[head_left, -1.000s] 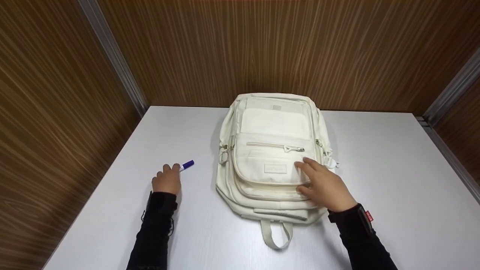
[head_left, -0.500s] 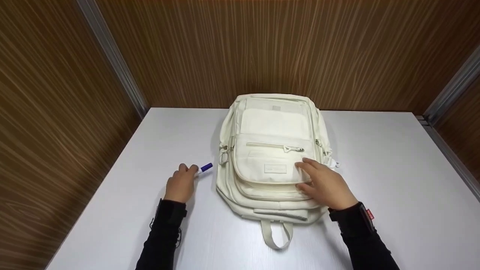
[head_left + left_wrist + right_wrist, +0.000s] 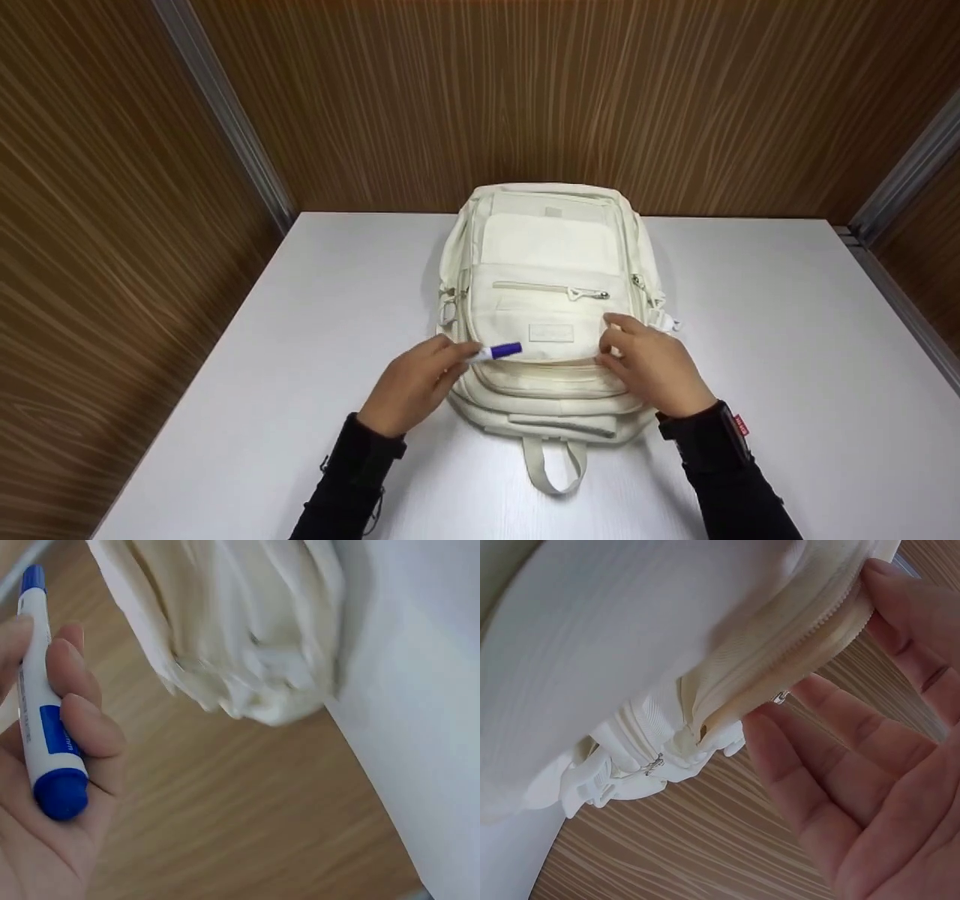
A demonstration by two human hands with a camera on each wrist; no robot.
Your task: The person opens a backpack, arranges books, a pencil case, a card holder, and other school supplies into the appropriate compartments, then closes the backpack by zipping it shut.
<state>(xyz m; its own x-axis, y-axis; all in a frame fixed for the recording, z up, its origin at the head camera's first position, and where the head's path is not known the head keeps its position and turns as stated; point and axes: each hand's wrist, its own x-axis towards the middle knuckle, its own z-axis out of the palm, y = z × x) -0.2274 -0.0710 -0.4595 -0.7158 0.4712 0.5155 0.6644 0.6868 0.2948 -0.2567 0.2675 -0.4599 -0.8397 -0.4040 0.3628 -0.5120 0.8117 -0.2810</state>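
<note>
A cream backpack (image 3: 551, 247) lies on the white table with its top loop (image 3: 551, 465) toward me. My left hand (image 3: 416, 382) holds a white marker with a blue-purple cap (image 3: 505, 350) over the left part of the front pocket. In the left wrist view the marker (image 3: 46, 690) lies between thumb and curled fingers, its blue end near the palm. My right hand (image 3: 656, 367) pinches the edge of the front pocket at its right side. The right wrist view shows that zippered edge (image 3: 802, 645) between the thumb and the fingers, with the pocket gaping.
The white table (image 3: 322, 300) extends on both sides of the backpack. Wood-grain panels (image 3: 480, 105) stand behind it and at the sides, with metal strips at the corners. Buckles and straps (image 3: 660, 319) hang at the bag's sides.
My left hand has carried the marker rightward from the table at the left to over the backpack's front pocket. My right hand stays at the pocket edge, its fingers slightly more bent.
</note>
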